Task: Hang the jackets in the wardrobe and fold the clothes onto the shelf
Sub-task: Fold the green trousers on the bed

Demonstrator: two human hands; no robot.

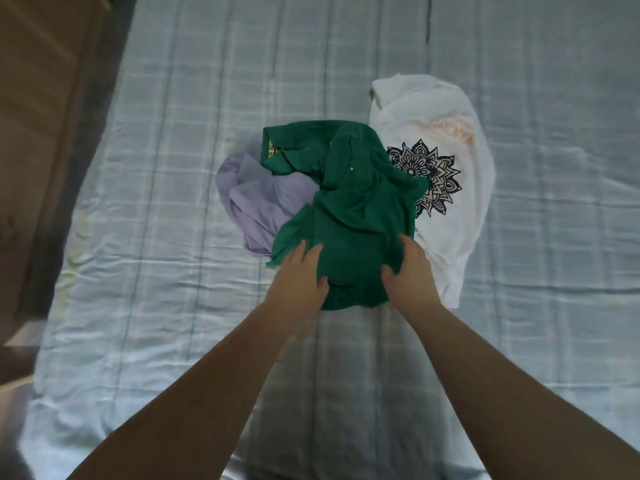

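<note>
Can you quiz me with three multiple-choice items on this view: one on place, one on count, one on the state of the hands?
1. Where does the green shirt lie?
A. partly over the purple and white garments
B. on the floor
C. on a hanger

2. How many garments are on the bed?
A. one
B. three
C. five

3. What are the hands doing?
A. hanging idle
B. both gripping the green shirt
C. holding the white shirt

Answers:
1 A, it overlaps the purple garment and white shirt.
2 B, green, purple, white.
3 B, left hand and right hand clutch its near edge.
</note>
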